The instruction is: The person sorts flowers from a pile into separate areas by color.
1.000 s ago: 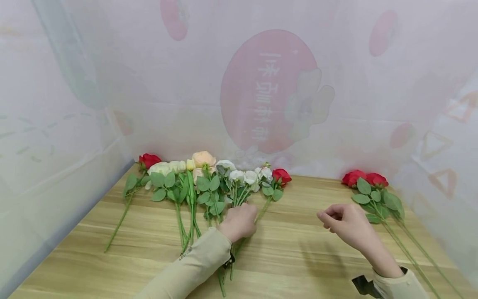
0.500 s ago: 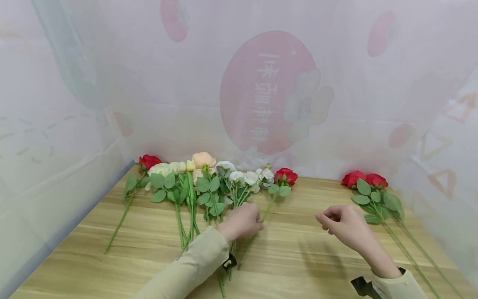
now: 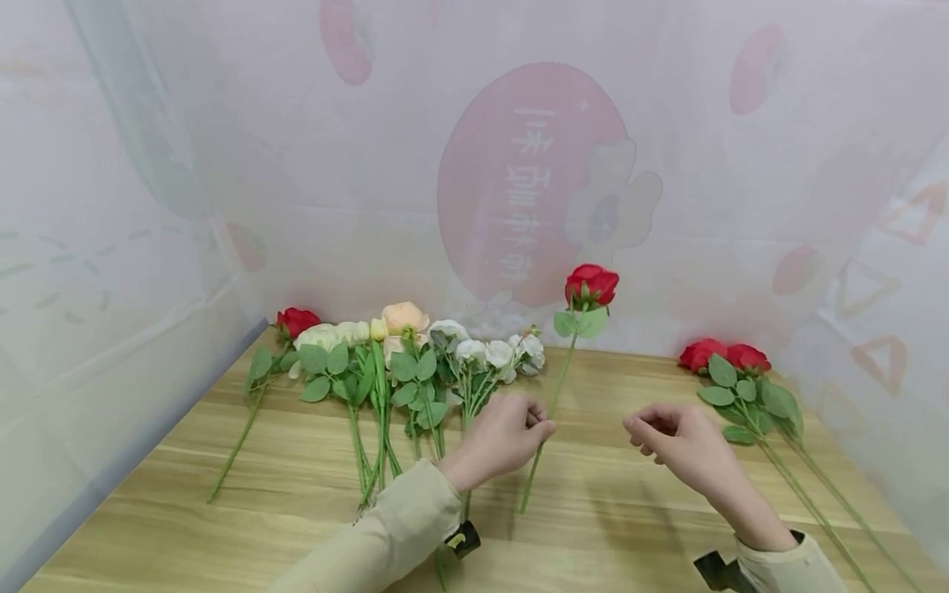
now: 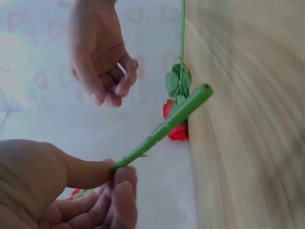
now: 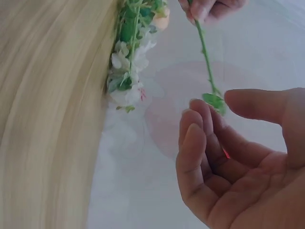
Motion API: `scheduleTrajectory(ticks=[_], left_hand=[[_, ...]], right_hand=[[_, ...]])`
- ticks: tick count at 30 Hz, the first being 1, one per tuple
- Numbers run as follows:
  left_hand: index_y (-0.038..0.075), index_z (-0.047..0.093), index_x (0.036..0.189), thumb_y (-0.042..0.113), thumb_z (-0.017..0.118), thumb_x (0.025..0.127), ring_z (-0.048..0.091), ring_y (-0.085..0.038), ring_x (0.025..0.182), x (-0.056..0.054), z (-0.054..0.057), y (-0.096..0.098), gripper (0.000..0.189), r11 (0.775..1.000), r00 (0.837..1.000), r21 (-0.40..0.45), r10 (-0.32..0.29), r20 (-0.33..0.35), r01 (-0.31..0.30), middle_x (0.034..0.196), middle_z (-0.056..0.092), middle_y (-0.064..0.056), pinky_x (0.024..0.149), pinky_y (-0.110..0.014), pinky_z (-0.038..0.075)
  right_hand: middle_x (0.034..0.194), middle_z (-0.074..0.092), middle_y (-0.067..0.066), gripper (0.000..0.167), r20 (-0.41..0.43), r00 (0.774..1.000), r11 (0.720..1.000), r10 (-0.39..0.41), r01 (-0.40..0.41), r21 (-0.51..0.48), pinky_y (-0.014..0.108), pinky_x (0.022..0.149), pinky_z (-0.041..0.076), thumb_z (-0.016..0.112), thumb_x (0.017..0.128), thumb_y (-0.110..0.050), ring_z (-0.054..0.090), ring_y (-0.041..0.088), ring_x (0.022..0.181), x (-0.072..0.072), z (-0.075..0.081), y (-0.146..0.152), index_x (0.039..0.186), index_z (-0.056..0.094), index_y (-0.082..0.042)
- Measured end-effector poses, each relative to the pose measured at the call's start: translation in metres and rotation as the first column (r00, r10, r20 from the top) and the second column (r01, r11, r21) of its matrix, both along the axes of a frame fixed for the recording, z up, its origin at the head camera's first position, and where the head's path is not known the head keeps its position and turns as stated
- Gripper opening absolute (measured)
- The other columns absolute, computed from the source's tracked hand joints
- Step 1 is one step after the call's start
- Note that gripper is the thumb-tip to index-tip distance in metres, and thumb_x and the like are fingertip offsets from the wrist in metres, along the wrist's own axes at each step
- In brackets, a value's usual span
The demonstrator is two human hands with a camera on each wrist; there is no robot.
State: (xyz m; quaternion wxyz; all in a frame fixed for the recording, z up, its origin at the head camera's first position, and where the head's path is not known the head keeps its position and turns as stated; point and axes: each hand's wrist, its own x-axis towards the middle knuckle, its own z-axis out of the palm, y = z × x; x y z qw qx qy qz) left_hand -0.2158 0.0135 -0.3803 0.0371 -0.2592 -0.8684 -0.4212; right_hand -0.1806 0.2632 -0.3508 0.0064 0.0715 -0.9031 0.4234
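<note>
Over the table (image 3: 578, 556), the left grip (image 3: 498, 436) pinched the red rose (image 3: 591, 288) by its stem (image 4: 164, 129); the right grip (image 3: 685, 445) hung loosely curled, holding nothing. The rose was probably light, its stem stiff, its petals (image 3: 596, 276) soft: best taken mid-stem.

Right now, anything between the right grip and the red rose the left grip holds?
Nothing visible: the space between the right grip and the red rose is open. The white flowers lie left of the red rose in the head view, outside that gap.
</note>
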Motion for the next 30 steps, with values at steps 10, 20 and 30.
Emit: scheduleTrajectory(ticks=[10,20,30], left_hand=[[0.011,0.068,0.088,0.015,0.07,0.093,0.06,-0.004,0.065,0.015,0.011,0.011,0.007,0.953,0.998,0.302,0.022,-0.056,-0.004,0.072,0.063,0.009,0.06,-0.023,0.051],[0.006,0.068,0.092,0.013,0.069,0.094,0.064,-0.007,0.064,0.033,0.015,0.021,0.008,0.903,0.996,0.421,-0.088,-0.022,0.089,0.075,0.065,0.005,0.052,-0.024,0.053],[0.01,0.067,0.087,0.011,0.07,0.093,0.062,0.0,0.063,0.041,0.006,0.03,0.007,0.911,0.99,0.391,-0.106,-0.088,0.132,0.072,0.064,0.011,0.056,-0.019,0.051]], right_hand=[[0.102,0.067,0.011,0.043,0.115,0.993,0.944,0.001,0.037,-0.328,0.036,0.075,0.055,0.066,0.096,-0.032,0.063,0.026,0.089,0.003,0.001,-0.01,0.118,0.063,0.006],[0.115,0.067,0.015,0.046,0.125,0.986,0.884,0.112,-0.042,-0.465,0.04,0.084,0.053,0.063,0.098,-0.032,0.062,0.033,0.104,0.008,0.0,-0.021,0.126,0.061,0.004],[0.119,0.065,0.014,0.042,0.082,0.992,0.884,0.099,-0.05,-0.465,0.037,0.088,0.05,0.064,0.098,-0.025,0.065,0.024,0.1,0.016,0.0,-0.032,0.127,0.06,0.006]])
